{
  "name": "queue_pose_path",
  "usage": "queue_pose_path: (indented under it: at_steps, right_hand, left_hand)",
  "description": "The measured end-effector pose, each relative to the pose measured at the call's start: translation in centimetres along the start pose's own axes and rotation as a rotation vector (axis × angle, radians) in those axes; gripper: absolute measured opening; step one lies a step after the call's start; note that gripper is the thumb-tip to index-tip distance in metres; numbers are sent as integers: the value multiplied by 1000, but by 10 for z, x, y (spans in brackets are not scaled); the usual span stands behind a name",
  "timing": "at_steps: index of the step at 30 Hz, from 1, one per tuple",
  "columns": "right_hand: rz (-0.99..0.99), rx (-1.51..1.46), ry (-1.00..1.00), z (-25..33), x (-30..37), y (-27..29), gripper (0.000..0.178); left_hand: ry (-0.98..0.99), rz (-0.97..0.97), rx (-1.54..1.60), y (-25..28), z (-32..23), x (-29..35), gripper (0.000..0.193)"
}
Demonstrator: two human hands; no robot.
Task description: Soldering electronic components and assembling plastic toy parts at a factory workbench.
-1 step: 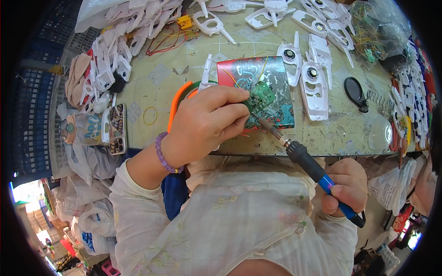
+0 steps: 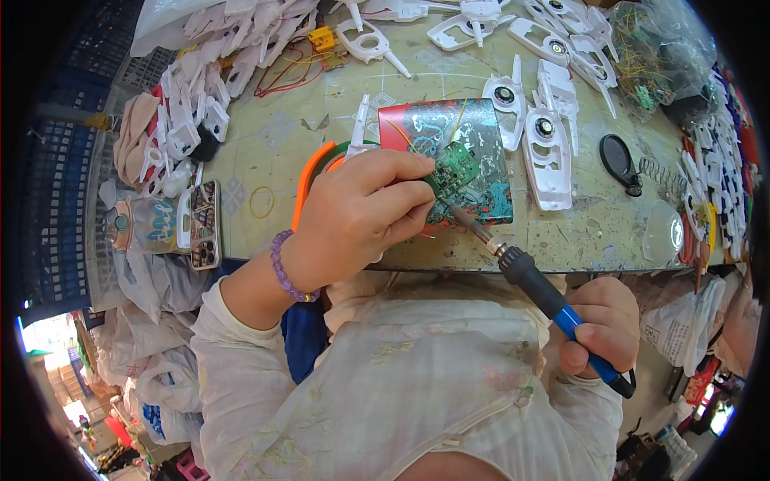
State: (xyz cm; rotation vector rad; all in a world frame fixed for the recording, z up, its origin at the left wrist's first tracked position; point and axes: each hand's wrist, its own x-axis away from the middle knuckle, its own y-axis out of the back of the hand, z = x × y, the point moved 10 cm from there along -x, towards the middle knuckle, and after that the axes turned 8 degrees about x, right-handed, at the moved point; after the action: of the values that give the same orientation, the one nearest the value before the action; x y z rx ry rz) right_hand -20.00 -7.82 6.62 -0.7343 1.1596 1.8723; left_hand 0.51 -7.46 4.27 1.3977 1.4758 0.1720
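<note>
Left hand (image 2: pixel 357 216) fingers pinching green board (image 2: pixel 453 170) over table (image 2: pixel 273 152); right hand (image 2: pixel 605 329) fingers wrapped round blue soldering iron (image 2: pixel 553 301), tip touching board

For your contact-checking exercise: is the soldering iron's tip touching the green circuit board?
Touching. The head view shows the soldering iron in the right hand, its tip meeting the lower edge of the green circuit board pinched by the left hand.

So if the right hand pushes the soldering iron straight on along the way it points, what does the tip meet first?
Most likely the small green circuit board pinched in the left hand; the blue-handled soldering iron in the right hand already points at its lower edge, though depth is unclear.
</note>
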Motion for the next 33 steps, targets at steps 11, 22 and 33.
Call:
queue_pose_path:
  at_steps: [11, 22, 33]
  right_hand:
    - [35, -5, 177, 10, 0, -5, 34]
    - [23, 5, 188, 9, 2, -4, 36]
    - [-47, 65, 60, 5, 5, -4, 31]
  left_hand:
    - [51, 31, 4, -2, 0, 0, 18]
    - [55, 8, 3, -1, 1, -1, 18]
    - [50, -1, -6, -1, 0, 0, 19]
